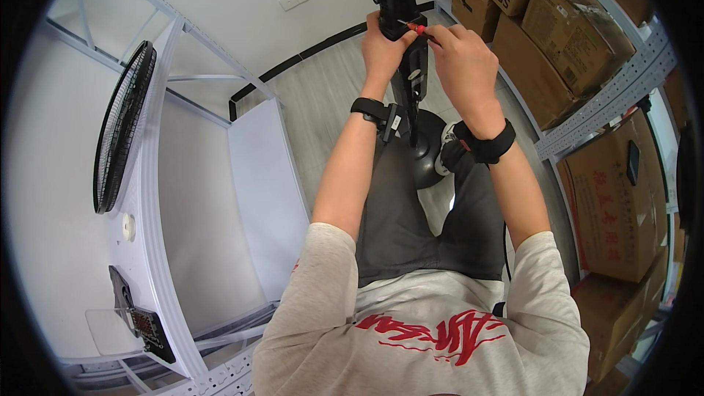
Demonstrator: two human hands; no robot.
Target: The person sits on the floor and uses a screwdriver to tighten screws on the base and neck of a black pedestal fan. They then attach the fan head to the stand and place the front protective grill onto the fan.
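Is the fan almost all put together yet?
Not yet. The black pole already stands on its round base. Right now the left hand grips the pole while the right hand works a red-handled screwdriver at it. The fan grille lies apart on the white shelf, unmounted.

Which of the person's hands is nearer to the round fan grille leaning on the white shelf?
Left. The left hand grips the black fan column, on the fan grille's side; the right hand, holding a red-handled screwdriver, is farther away.

Fan column (pixel 408 66) ahead, between both hands; fan grille (pixel 121 126) on shelf (pixel 158 198) to the left; boxes (pixel 572 29) on rack (pixel 623 88) to the right.
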